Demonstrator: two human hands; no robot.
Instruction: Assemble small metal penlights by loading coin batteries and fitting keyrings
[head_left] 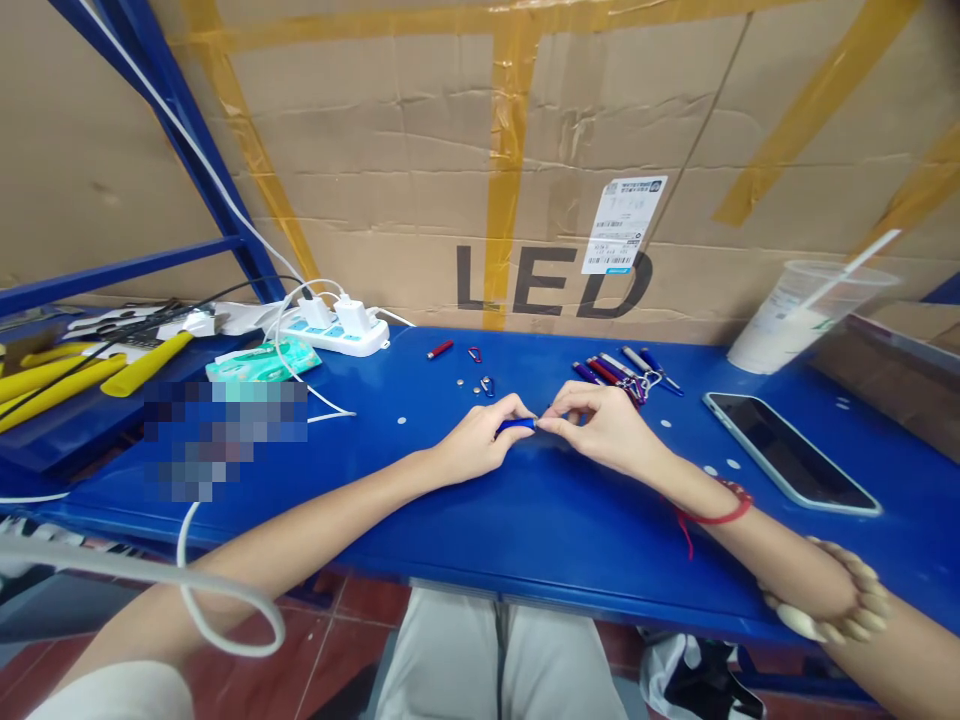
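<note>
The blue tube (518, 425) points left to right, seemingly almost level.

The head camera looks forward and down (close above a table (517, 530)).

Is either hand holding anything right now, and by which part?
The left hand pinches a blue tube around its body. The right hand is at the tube's exposed end; whether it grips anything there cannot be told.
</note>
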